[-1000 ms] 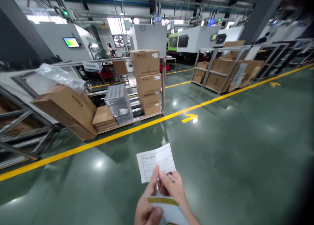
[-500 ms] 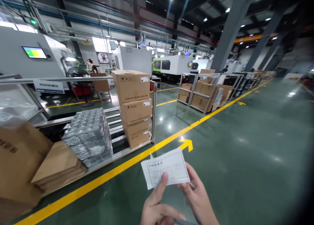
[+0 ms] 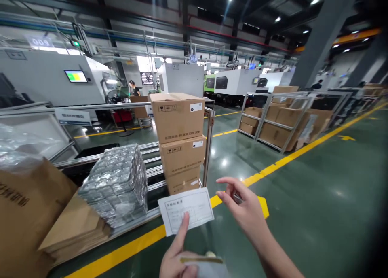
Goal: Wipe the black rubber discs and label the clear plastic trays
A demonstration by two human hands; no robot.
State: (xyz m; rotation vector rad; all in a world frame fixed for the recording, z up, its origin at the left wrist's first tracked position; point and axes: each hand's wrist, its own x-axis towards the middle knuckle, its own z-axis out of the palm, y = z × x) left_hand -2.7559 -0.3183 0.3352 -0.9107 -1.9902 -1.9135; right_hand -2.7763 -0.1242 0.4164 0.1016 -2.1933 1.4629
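Observation:
My left hand (image 3: 174, 255) holds a white printed paper slip (image 3: 189, 209), its index finger or thumb lying across the front. Lower in the same hand is a pale flat item with a yellowish edge (image 3: 201, 260), blurred and cut off by the frame; I cannot make out its kind. My right hand (image 3: 242, 205) is raised to the right of the slip, apart from it, thumb and index finger spread. A small greyish patch shows among its other, curled fingers, too unclear to name. Behind the slip stands a stack of cardboard boxes (image 3: 178, 120) with white labels.
A plastic-wrapped bundle (image 3: 117, 185) and flat cardboard sheets (image 3: 75, 225) sit on a metal rack to the left. A yellow line (image 3: 121, 251) runs along the green floor. Box-filled racks (image 3: 273, 120) stand beyond, with machines and a person (image 3: 133, 88) behind.
My right hand has let go of the slip and moved up and away to the right. The slip stays in my left hand. The view has turned left and come closer to the box stack.

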